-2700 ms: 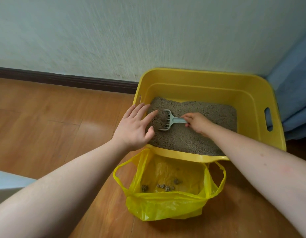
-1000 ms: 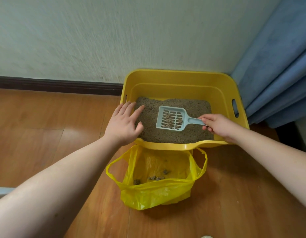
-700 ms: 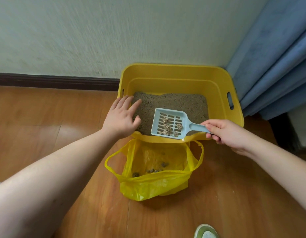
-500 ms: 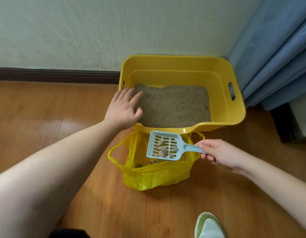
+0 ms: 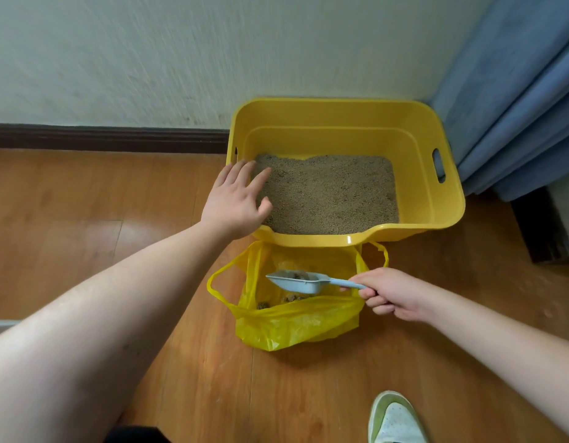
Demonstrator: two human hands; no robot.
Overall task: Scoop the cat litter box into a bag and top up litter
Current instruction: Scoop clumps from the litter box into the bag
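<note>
With clumps already in the yellow bag (image 5: 296,318) at the litter box's (image 5: 449,215) near rim, the right hand (image 5: 393,294) grips the loaded scoop (image 5: 297,281) over its mouth, the left hand (image 5: 236,199) rests flat on the near-left corner, and emptying and topping up remain.

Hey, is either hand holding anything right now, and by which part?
The right hand grips the pale blue plastic litter scoop by the end of its handle, over the yellow plastic bag. The left hand holds nothing; it rests on the yellow litter box rim.
</note>
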